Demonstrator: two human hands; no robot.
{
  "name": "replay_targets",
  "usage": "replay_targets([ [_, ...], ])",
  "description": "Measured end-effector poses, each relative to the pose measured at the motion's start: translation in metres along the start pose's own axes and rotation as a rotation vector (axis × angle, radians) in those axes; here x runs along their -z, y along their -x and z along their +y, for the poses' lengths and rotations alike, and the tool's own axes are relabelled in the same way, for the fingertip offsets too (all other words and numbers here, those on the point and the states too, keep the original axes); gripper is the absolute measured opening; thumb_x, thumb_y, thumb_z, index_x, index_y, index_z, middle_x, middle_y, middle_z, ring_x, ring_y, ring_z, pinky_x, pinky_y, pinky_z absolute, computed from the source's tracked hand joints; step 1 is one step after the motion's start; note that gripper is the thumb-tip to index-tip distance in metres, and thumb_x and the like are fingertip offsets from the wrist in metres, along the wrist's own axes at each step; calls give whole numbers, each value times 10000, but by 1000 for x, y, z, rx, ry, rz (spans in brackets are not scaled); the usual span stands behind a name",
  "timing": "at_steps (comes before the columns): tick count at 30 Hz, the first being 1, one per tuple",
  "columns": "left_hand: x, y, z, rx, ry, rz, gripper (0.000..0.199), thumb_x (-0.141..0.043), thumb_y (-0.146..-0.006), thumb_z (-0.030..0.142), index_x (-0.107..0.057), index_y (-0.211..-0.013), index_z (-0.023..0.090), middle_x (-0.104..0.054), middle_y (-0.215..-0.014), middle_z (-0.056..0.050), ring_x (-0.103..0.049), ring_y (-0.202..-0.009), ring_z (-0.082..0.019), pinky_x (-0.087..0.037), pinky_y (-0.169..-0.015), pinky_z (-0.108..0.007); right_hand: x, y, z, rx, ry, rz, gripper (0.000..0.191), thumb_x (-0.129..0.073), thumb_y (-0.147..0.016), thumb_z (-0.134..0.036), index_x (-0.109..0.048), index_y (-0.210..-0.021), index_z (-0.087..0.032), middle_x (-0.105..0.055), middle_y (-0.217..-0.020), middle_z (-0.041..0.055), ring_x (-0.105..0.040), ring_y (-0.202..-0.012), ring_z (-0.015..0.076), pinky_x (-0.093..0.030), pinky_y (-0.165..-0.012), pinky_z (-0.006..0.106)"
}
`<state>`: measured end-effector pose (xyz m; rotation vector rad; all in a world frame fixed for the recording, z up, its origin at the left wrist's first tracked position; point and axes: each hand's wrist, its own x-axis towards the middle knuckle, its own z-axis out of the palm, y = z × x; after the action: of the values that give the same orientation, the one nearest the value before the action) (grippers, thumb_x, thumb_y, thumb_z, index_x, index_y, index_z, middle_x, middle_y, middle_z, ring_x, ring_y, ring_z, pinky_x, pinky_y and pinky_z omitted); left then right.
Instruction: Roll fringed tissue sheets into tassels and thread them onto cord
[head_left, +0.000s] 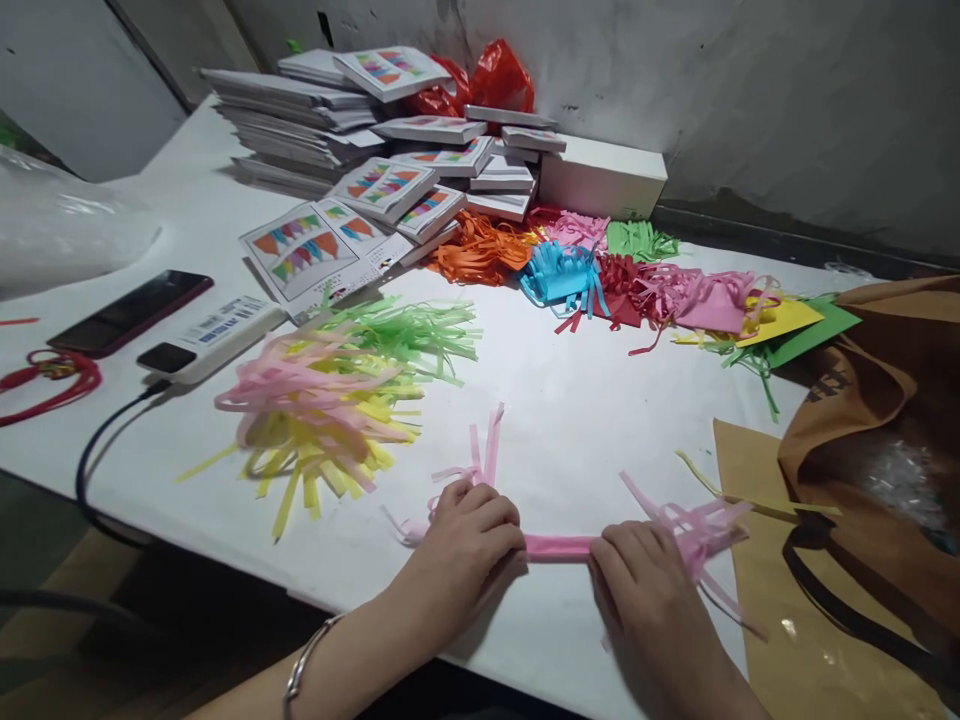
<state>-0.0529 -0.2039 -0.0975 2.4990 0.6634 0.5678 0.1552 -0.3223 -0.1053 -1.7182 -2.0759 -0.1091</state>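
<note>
A pink paper tassel [559, 547] lies lengthwise along the front of the table, its middle folded into a narrow flat band. My left hand [476, 535] grips the band's left part with curled fingers. Around the right part my right hand [645, 570] is closed. Loose pink strips fan out beyond both hands. The stretch between them is bare and straight; the parts under my fingers are hidden. Left of my left hand lies a heap of fringed tissue paper, with pink strips [322, 375] over yellow strips [307, 465] and green strips [420, 330].
Printed packets [386, 188] and stacked cards [292, 120] stand at the back beside a white box [604, 175]. Coloured tassels, including an orange one [480, 248] and a blue one [561, 270], line the far side. A phone [131, 310] and cabled power bank [214, 335] lie left; a brown bag [862, 400] is right.
</note>
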Motion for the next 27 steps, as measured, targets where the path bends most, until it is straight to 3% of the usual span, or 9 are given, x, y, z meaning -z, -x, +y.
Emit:
replay_targets([
  [3, 0, -1, 5, 55, -108, -15, 208, -499, -973, 153, -628, -813, 192, -638, -904, -24, -521, -858, -208, -304, -925, -438, 4, 2, 4, -126, -45, 2, 187, -439, -1001, -133, -572, -891, -205, -579, -894, 32, -518, -869, 213, -322, -934, 440],
  [9, -3, -15, 17, 160, -401, -146, 184, -511, -918, 140, -616, -773, 183, -613, -870, -59, -521, -847, -262, -350, -885, -498, 3, -3, 4, -242, 128, -36, 231, -452, -1003, -198, -551, -795, -217, -569, -806, 28, -513, -799, 236, -307, -916, 510],
  [11, -4, -17, 18, 169, -408, -149, 155, -526, -907, 125, -618, -800, 189, -618, -882, -54, -524, -848, -261, -358, -870, -491, 4, -6, 1, -207, 142, 19, 179, -461, -990, -146, -593, -880, -197, -616, -908, 54, -551, -902, 245, -295, -975, 525],
  [13, -3, -16, 17, 149, -385, -138, 142, -547, -894, 89, -620, -827, 191, -626, -893, -46, -527, -848, -247, -357, -871, -474, 4, -10, -4, -73, 92, 65, 204, -444, -972, -73, -623, -990, -171, -637, -1001, 77, -558, -994, 239, -303, -1013, 493],
  [15, -2, -15, 15, 93, -348, -119, 149, -575, -882, 58, -620, -831, 191, -638, -900, -38, -532, -858, -233, -352, -872, -451, 1, -14, -10, 101, 43, 56, 250, -420, -955, -34, -639, -1013, -140, -635, -946, 82, -551, -943, 222, -356, -959, 431],
  [17, -1, -14, 13, 19, -310, -75, 139, -612, -879, 74, -621, -810, 194, -651, -904, -30, -534, -879, -225, -342, -880, -440, -4, -17, -13, 185, 52, 28, 271, -403, -938, -13, -641, -900, -136, -595, -815, 64, -512, -810, 206, -383, -850, 386],
  [20, 0, -13, 10, -60, -265, -3, 116, -651, -888, 142, -629, -791, 202, -667, -910, -17, -529, -894, -221, -320, -924, -457, -10, -19, -16, 146, 35, 51, 291, -425, -934, -17, -563, -730, -172, -515, -704, 28, -441, -696, 181, -350, -731, 342],
  [23, -1, -12, 8, -123, -222, 27, 152, -603, -914, 111, -627, -791, 196, -672, -894, -7, -524, -881, -207, -312, -939, -456, -11, -20, -18, 40, -76, 74, 225, -463, -971, -78, -561, -793, -175, -539, -746, 19, -458, -717, 171, -337, -726, 329],
  [27, -3, -12, 8, -150, -136, 10, 173, -565, -948, 121, -625, -800, 188, -666, -863, -4, -524, -850, -189, -316, -929, -441, -9, -21, -22, 102, -125, 21, 285, -372, -992, -63, -567, -809, -164, -557, -774, 37, -443, -731, 178, -351, -749, 345],
])
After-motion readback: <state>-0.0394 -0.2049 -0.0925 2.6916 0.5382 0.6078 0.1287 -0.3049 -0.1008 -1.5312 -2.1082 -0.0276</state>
